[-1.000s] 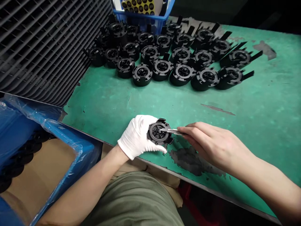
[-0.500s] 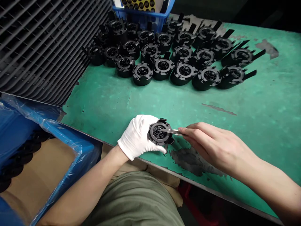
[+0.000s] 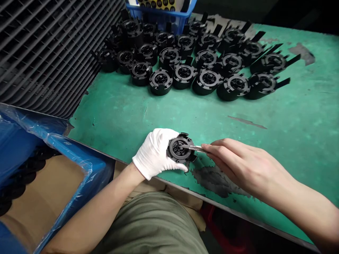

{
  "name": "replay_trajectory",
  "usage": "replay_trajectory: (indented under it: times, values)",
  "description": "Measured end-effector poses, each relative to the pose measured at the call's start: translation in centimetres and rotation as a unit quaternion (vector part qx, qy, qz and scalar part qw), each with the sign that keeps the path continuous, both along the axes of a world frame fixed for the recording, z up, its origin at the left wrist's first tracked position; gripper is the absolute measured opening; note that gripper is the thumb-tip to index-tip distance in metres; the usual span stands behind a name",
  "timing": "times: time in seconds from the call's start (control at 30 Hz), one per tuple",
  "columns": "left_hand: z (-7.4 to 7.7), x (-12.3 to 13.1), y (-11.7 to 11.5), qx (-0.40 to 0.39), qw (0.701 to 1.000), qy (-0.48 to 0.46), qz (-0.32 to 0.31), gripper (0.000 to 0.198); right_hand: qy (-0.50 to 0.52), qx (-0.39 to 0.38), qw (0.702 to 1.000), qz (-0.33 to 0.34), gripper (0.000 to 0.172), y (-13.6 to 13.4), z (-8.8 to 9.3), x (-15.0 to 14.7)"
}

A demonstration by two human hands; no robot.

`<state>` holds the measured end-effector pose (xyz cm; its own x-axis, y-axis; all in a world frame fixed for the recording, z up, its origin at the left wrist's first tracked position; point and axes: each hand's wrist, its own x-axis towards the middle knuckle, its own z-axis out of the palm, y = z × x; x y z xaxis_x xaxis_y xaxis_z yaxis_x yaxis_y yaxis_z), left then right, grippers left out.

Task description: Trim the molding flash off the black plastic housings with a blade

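My left hand (image 3: 155,152), in a white glove, grips a round black plastic part (image 3: 180,150) and holds it tilted just above the near edge of the green table (image 3: 169,113). My bare right hand (image 3: 238,165) pinches metal tweezers (image 3: 194,148). Their tips reach into the centre of the black part.
Several similar black round parts (image 3: 201,58) lie in rows at the back of the table. Behind them stands a blue basket (image 3: 161,14). A dark slatted grille (image 3: 47,49) fills the left. A blue plastic-lined box (image 3: 53,155) with black parts inside sits at lower left.
Both hands stay almost still on the part and the tweezers. The view has shifted slightly, so the rows of parts sit a little higher.
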<state>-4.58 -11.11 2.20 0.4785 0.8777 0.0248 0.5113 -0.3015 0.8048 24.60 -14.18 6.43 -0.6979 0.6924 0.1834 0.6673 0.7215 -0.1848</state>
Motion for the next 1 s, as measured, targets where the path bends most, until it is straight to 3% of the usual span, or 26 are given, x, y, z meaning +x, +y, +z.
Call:
replay_trajectory:
  times: [0.4,0.67,0.83,1.0]
  values:
    - [0.0,0.0,0.0,0.003,1.000,0.005,0.000,0.088,-0.046,0.041,0.998,0.015,0.032,-0.6,0.0,0.2]
    - [-0.3,0.1,-0.1,0.010,1.000,0.003,0.006,0.092,-0.040,0.034,0.997,0.050,0.037,-0.1,1.1,-0.2]
    - [-0.2,0.0,0.0,0.018,1.000,-0.004,0.000,0.093,-0.002,0.010,0.996,0.088,0.030,1.0,0.2,0.2]
    - [-0.6,-0.2,-0.3,0.052,0.999,0.001,0.006,0.099,0.033,0.007,0.998,0.048,0.019,1.9,-0.6,1.1]
